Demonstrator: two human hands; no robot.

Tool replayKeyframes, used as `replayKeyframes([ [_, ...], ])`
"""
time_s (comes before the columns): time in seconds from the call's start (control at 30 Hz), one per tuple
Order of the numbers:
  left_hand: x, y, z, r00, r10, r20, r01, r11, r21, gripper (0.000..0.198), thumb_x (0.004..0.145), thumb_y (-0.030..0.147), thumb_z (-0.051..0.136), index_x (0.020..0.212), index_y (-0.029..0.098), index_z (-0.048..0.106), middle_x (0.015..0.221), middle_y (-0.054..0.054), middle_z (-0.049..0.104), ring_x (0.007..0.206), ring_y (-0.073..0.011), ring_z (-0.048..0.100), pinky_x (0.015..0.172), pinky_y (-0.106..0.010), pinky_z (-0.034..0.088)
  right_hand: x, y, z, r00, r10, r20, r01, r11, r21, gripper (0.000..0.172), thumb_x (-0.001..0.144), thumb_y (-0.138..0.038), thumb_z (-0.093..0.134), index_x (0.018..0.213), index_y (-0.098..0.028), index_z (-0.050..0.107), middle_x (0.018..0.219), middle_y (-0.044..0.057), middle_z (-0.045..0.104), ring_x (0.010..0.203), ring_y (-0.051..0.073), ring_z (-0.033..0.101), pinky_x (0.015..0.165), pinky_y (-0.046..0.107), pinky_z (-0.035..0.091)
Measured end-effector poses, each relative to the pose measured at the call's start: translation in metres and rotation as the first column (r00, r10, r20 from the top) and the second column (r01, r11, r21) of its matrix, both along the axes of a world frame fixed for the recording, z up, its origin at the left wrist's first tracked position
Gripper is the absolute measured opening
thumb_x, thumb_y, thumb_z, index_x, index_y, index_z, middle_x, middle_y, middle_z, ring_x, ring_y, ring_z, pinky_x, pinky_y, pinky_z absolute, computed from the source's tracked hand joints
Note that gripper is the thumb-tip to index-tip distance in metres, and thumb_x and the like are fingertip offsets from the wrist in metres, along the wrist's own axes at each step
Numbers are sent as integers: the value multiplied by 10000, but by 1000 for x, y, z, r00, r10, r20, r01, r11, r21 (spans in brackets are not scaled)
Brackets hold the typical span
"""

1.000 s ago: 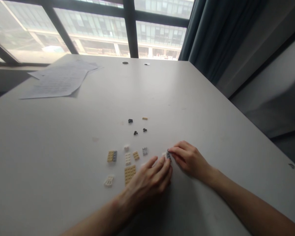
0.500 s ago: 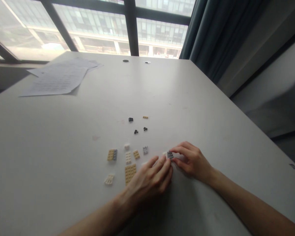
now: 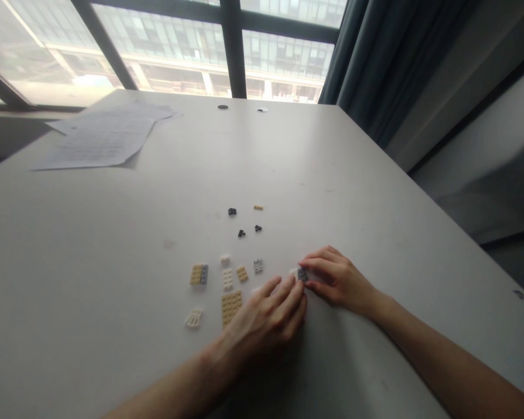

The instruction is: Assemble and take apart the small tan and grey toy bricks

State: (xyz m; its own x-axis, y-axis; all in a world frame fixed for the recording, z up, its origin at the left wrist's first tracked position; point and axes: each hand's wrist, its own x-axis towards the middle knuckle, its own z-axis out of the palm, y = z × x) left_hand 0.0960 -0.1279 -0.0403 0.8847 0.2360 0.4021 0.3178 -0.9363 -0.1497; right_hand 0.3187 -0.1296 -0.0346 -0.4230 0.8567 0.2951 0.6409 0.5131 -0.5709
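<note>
My right hand (image 3: 338, 282) rests on the white table (image 3: 113, 233) with thumb and fingers pinched on a small dark grey brick (image 3: 301, 273). A white piece sits against that brick's left side. My left hand (image 3: 266, 320) lies flat beside it, fingers stretched out, fingertips touching the grey brick. Just left of my left hand lie a tan plate (image 3: 230, 306), a small tan brick (image 3: 242, 273), a cream brick (image 3: 227, 279), a light grey brick (image 3: 258, 266), a tan-and-grey pair (image 3: 199, 274) and a white grille piece (image 3: 194, 319).
Farther back lie three tiny black pieces (image 3: 241, 233) and a small tan stud piece (image 3: 258, 207). Printed paper sheets (image 3: 100, 139) lie at the far left near the window. The table's right edge runs diagonally beside a dark curtain (image 3: 375, 64).
My right hand has turned the grey brick slightly and shifted a little up and left. The left hand has stayed where it was.
</note>
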Motion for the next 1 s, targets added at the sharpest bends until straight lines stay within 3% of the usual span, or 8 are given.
replayKeyframes([
  [0.33,-2,-1,-1,1000,2,-9,-2,1000,-17,236,895,161,523,1109,112,610,1208,-149,617,1117,-271,585,922,-408,472,6,2,1,998,59,-21,-59,998,-36,311,860,-265,644,1168,-224,614,1124,85,664,1024,226,574,927,404,464],
  [1.0,-1,1,4,1000,-14,-11,13,999,-44,224,905,138,508,1106,98,598,1193,-154,619,1113,-262,586,907,-391,479,6,2,0,999,34,-36,-36,998,-45,273,853,-264,660,1122,-222,635,1077,78,676,1003,218,584,914,385,474],
])
